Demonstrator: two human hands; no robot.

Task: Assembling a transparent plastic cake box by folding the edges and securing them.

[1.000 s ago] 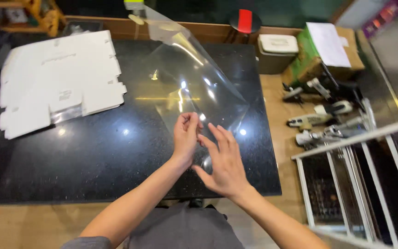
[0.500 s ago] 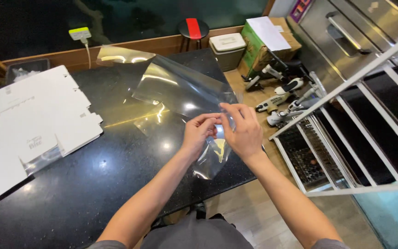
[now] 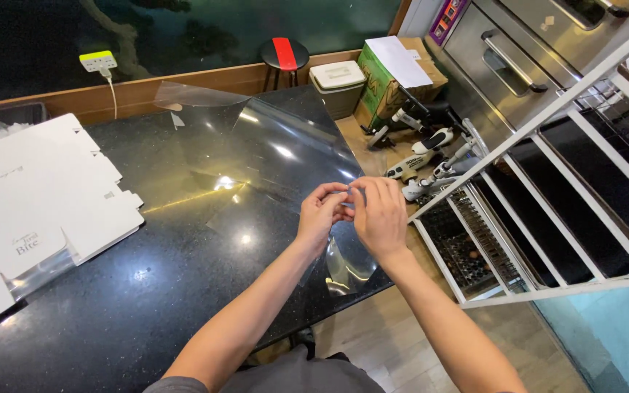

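Observation:
A large clear plastic sheet [image 3: 256, 156] lies spread over a black stone table [image 3: 147, 291], its near end curling off the right edge. My left hand [image 3: 322, 215] and my right hand [image 3: 378, 215] meet over that edge. Both pinch the same corner of the clear sheet between fingertips, close together. Below my hands a loose flap of the sheet [image 3: 347, 262] hangs curved past the table edge.
A stack of flat white cardboard box blanks [image 3: 30, 211] lies at the table's left. To the right stand a white wire rack [image 3: 547, 204] and hand mixers [image 3: 431, 156] on the floor. Behind are a bin [image 3: 338, 84], a green carton [image 3: 394, 76], a stool [image 3: 284, 54] and steel ovens [image 3: 533, 51].
My hands have stayed together on the sheet's corner and shifted toward the table's right edge; the sheet, lifted and tented a second ago, now lies flatter on the table.

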